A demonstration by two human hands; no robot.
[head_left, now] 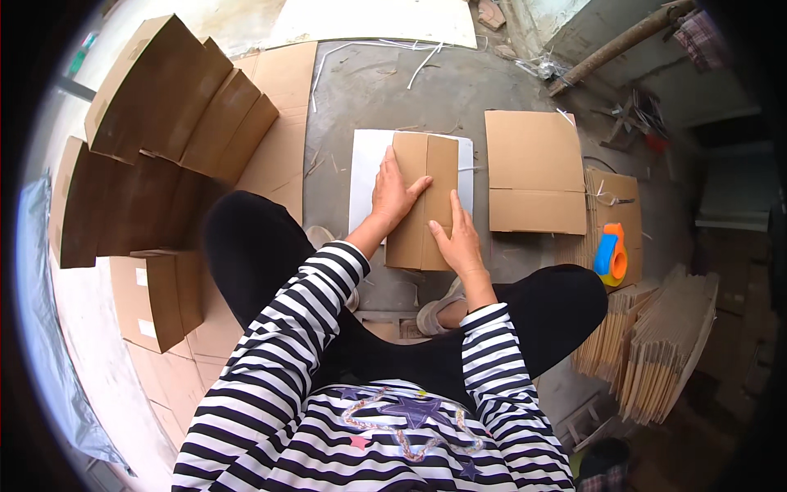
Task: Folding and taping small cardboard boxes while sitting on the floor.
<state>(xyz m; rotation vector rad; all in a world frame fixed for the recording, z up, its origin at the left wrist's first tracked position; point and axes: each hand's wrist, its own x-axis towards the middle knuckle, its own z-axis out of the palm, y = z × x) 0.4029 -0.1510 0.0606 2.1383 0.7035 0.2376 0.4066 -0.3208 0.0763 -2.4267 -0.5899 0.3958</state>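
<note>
Head view: laying the left hand [398, 193] along the left edge of a brown carton [441, 179], spreading the thumb away from the fingers onto the middle seam; laying the right hand [460, 244] against the right edge, farther down, also spreading thumb from fingers; resting the carton on a white sheet [366, 176], between its left and right edges and reaching past its near edge; showing a flat cardboard panel [536, 160] on the grey floor [369, 90] beyond the sheet's right edge, and an orange-and-blue tape dispenser [607, 253] just beside the panel's near right corner
</note>
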